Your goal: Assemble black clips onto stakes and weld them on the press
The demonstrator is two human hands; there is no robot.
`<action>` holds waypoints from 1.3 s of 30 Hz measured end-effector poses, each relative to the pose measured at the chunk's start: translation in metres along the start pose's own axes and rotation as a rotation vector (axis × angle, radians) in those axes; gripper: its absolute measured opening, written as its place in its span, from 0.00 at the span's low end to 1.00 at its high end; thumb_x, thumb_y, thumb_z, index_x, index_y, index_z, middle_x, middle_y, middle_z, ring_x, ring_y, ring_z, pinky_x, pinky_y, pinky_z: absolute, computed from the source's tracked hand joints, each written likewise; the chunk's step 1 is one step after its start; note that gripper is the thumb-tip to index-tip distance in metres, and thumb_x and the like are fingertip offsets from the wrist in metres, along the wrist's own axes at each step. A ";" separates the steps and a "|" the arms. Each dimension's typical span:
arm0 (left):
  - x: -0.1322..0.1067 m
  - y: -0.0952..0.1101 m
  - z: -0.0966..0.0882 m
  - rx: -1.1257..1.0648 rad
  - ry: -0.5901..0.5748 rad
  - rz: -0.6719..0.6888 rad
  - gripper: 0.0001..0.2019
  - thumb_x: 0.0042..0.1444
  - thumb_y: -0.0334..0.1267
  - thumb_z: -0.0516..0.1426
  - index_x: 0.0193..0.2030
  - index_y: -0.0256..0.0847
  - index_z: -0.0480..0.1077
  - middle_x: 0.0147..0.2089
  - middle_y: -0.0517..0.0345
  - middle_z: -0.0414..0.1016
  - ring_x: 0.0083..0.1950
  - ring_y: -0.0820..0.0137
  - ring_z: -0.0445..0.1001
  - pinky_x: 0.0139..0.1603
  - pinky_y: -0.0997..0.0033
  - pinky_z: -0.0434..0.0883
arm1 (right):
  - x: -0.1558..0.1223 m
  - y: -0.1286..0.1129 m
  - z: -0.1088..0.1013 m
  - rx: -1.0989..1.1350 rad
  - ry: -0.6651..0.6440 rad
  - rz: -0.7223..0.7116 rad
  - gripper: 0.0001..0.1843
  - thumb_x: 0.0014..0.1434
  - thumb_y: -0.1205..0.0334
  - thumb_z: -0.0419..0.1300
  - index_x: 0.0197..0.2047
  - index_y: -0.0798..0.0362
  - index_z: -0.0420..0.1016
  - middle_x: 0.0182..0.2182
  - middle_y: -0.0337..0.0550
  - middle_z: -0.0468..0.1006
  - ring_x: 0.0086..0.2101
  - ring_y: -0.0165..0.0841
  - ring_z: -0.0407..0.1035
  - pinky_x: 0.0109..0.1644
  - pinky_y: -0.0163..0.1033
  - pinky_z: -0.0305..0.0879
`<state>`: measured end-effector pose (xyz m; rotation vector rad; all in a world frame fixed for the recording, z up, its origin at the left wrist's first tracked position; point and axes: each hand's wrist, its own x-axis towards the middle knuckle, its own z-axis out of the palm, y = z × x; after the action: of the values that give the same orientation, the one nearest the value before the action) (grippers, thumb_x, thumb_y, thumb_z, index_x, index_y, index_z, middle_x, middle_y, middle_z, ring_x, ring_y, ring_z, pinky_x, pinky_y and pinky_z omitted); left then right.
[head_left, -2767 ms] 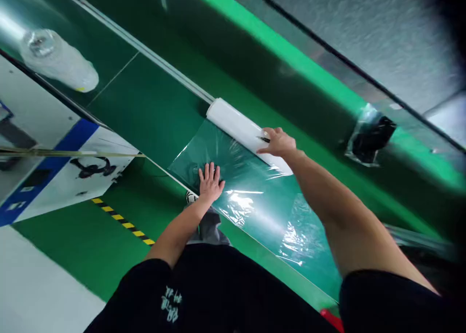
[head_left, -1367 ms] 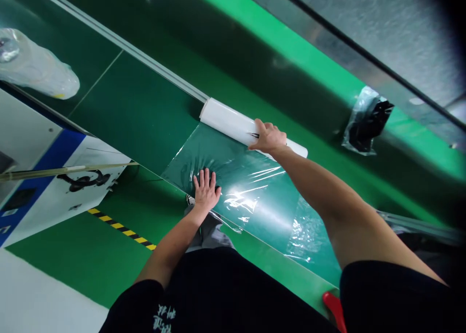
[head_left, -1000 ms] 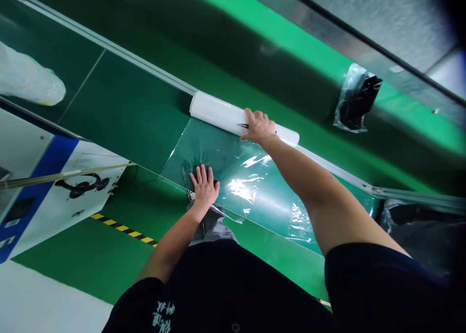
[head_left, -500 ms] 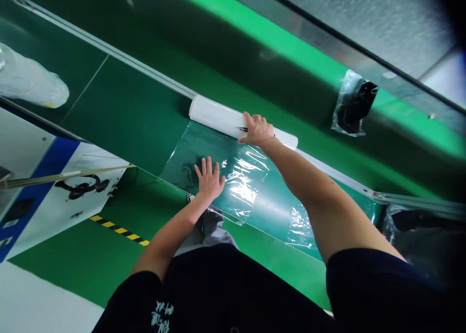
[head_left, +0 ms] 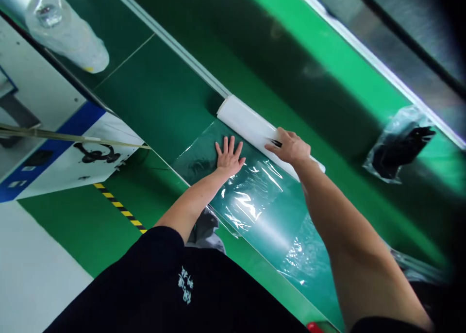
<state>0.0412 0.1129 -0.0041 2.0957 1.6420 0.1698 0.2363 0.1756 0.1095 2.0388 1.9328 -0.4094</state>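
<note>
My left hand [head_left: 230, 157] lies flat with fingers spread on a sheet of clear plastic film [head_left: 247, 197] that covers part of the green tabletop. Along the table's far edge rests a white roll [head_left: 251, 124]. On the roll's right half is my right hand [head_left: 291, 146], its fingers curled. A small dark pointed tool [head_left: 275, 142] sticks out between thumb and fingers; its kind is too small to tell, and most of it is hidden by the hand. The film shows creases and bright reflections beside the roll.
A plastic-wrapped bundle [head_left: 69, 34] lies on the table at upper left. Beyond the table, a clear bag with a black item [head_left: 400, 143] lies on a green surface. At left stands a white and blue machine [head_left: 69, 139]; black and yellow tape [head_left: 120, 207] marks the floor.
My left hand has moved up the film, closer to the roll. My right hand stays on the roll with the dark tool. The whole view has shifted and turned.
</note>
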 end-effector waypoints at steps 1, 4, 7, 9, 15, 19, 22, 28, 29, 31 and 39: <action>0.001 -0.002 0.002 0.002 0.000 -0.009 0.35 0.63 0.51 0.51 0.74 0.41 0.50 0.78 0.44 0.36 0.77 0.43 0.28 0.69 0.28 0.26 | 0.001 0.001 0.001 -0.009 -0.003 -0.010 0.44 0.57 0.34 0.55 0.71 0.45 0.53 0.65 0.57 0.64 0.58 0.59 0.63 0.54 0.61 0.66; 0.001 -0.005 0.007 0.016 0.009 -0.021 0.35 0.62 0.52 0.51 0.74 0.42 0.52 0.78 0.47 0.38 0.77 0.44 0.29 0.70 0.30 0.26 | 0.011 0.003 0.000 -0.043 -0.015 -0.063 0.53 0.52 0.31 0.59 0.72 0.47 0.48 0.66 0.59 0.61 0.60 0.61 0.61 0.55 0.61 0.66; -0.001 -0.005 0.007 0.006 0.016 -0.021 0.35 0.62 0.52 0.52 0.74 0.43 0.52 0.78 0.48 0.38 0.77 0.45 0.29 0.70 0.30 0.27 | 0.027 0.000 -0.005 -0.071 -0.090 -0.086 0.60 0.46 0.29 0.63 0.73 0.49 0.45 0.64 0.61 0.64 0.59 0.61 0.62 0.55 0.60 0.66; -0.003 -0.005 0.005 -0.003 0.016 -0.017 0.35 0.62 0.52 0.51 0.74 0.43 0.52 0.78 0.48 0.38 0.77 0.45 0.29 0.70 0.29 0.27 | 0.035 -0.003 -0.006 -0.083 -0.155 -0.061 0.59 0.44 0.29 0.64 0.71 0.49 0.50 0.60 0.59 0.69 0.55 0.59 0.67 0.53 0.59 0.67; -0.004 -0.008 0.004 -0.017 0.031 -0.008 0.35 0.62 0.51 0.51 0.74 0.42 0.53 0.78 0.46 0.39 0.77 0.45 0.30 0.69 0.30 0.25 | 0.029 -0.010 0.000 -0.085 -0.105 -0.009 0.50 0.43 0.27 0.63 0.63 0.46 0.62 0.53 0.56 0.74 0.49 0.56 0.71 0.48 0.56 0.68; -0.005 -0.012 0.003 0.003 0.011 -0.013 0.35 0.62 0.52 0.52 0.74 0.44 0.52 0.78 0.48 0.38 0.77 0.45 0.29 0.69 0.30 0.25 | 0.019 -0.016 0.003 -0.074 -0.052 0.029 0.49 0.43 0.28 0.63 0.61 0.48 0.62 0.53 0.58 0.73 0.48 0.57 0.71 0.47 0.57 0.68; -0.005 -0.013 0.001 0.006 -0.006 -0.020 0.36 0.62 0.52 0.51 0.75 0.45 0.50 0.79 0.50 0.36 0.77 0.46 0.27 0.69 0.30 0.26 | 0.018 -0.020 0.004 -0.057 -0.001 0.050 0.49 0.46 0.28 0.61 0.62 0.51 0.60 0.54 0.61 0.72 0.50 0.58 0.69 0.48 0.58 0.68; -0.004 -0.013 -0.003 0.022 -0.028 -0.019 0.36 0.63 0.52 0.50 0.75 0.44 0.48 0.79 0.49 0.35 0.77 0.45 0.26 0.69 0.30 0.24 | 0.023 -0.016 0.002 -0.033 -0.009 0.061 0.50 0.48 0.27 0.59 0.64 0.52 0.58 0.55 0.63 0.71 0.51 0.61 0.68 0.50 0.61 0.67; -0.004 -0.014 -0.003 0.028 -0.030 -0.017 0.36 0.63 0.52 0.50 0.75 0.44 0.49 0.79 0.48 0.35 0.77 0.45 0.27 0.69 0.30 0.24 | 0.023 -0.015 0.002 -0.034 -0.014 0.058 0.51 0.48 0.27 0.58 0.65 0.52 0.57 0.56 0.64 0.70 0.52 0.62 0.67 0.51 0.62 0.66; -0.005 -0.015 -0.004 0.040 -0.031 -0.011 0.36 0.63 0.52 0.50 0.75 0.43 0.49 0.79 0.47 0.36 0.77 0.44 0.28 0.69 0.30 0.24 | 0.022 -0.015 0.003 -0.040 -0.016 0.044 0.52 0.50 0.27 0.58 0.67 0.54 0.54 0.57 0.65 0.68 0.53 0.64 0.65 0.52 0.63 0.65; -0.002 -0.015 -0.016 0.115 -0.100 -0.034 0.35 0.65 0.54 0.46 0.76 0.44 0.45 0.79 0.47 0.30 0.77 0.44 0.26 0.69 0.30 0.25 | 0.014 -0.027 0.025 -0.036 0.120 0.015 0.55 0.55 0.33 0.59 0.70 0.62 0.43 0.61 0.72 0.61 0.56 0.62 0.60 0.53 0.63 0.64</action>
<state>0.0213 0.1180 0.0044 2.1220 1.6625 -0.0405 0.2105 0.1800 0.0803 2.0977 1.9765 -0.2523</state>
